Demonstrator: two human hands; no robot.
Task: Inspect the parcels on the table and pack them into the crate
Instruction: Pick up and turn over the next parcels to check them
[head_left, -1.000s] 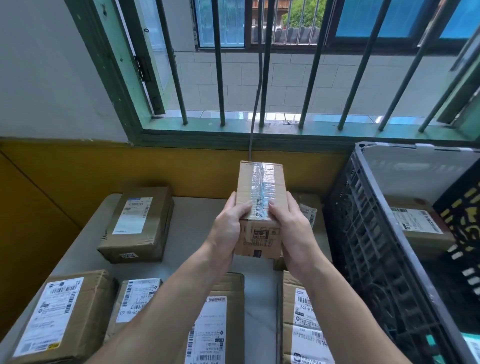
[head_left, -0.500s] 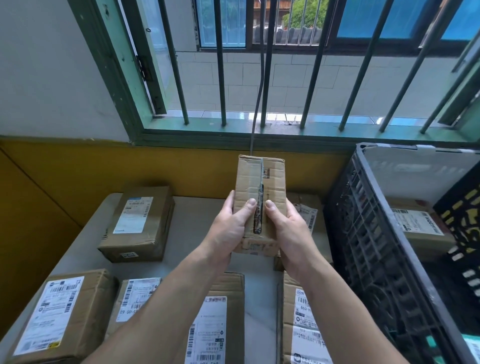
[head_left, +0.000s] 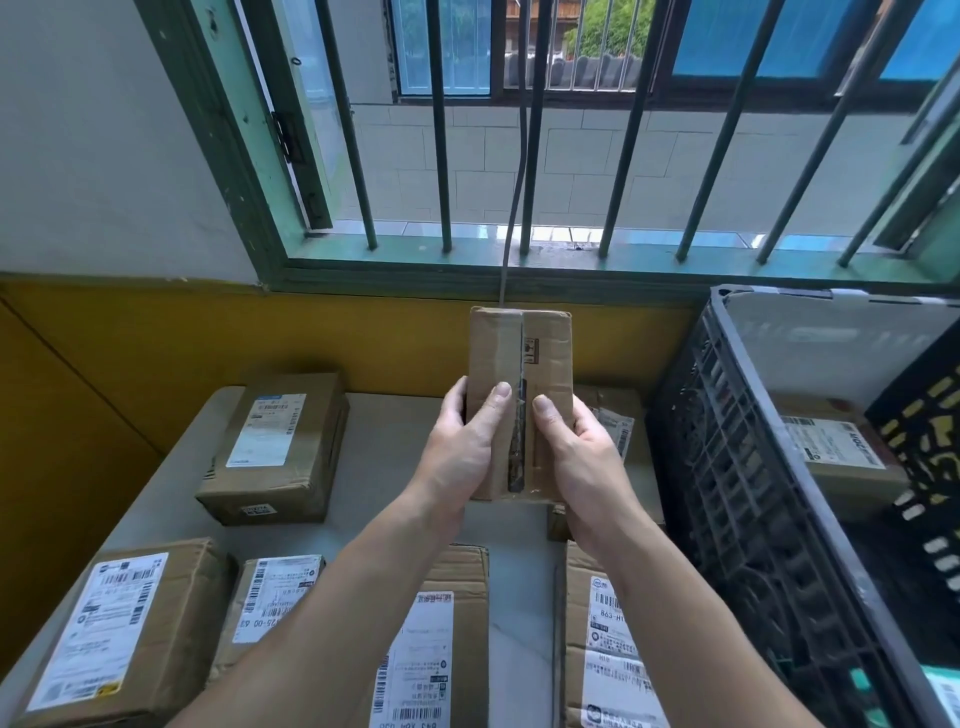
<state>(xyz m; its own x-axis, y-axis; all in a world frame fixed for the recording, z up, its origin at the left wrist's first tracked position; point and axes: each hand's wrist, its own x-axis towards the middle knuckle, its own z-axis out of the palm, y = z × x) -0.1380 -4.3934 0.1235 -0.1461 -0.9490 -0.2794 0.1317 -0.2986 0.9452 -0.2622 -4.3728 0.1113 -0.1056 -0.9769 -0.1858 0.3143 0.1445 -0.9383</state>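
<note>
Over the grey table (head_left: 395, 467) with its labelled parcels (head_left: 275, 447), left of the black crate (head_left: 737, 467) holding one box (head_left: 831, 452), I hold a small taped parcel (head_left: 519, 353) upright, left hand (head_left: 462, 457) and right hand (head_left: 582, 462) curled round its lower half, thumbs (head_left: 498, 400) pressed on its front.

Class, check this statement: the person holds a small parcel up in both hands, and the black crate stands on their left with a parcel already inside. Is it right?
One detail is wrong. The head view shows the black crate on the person's right, not their left. The rest holds: the left hand and right hand hold the small parcel up, and a labelled parcel lies inside the crate.
</note>
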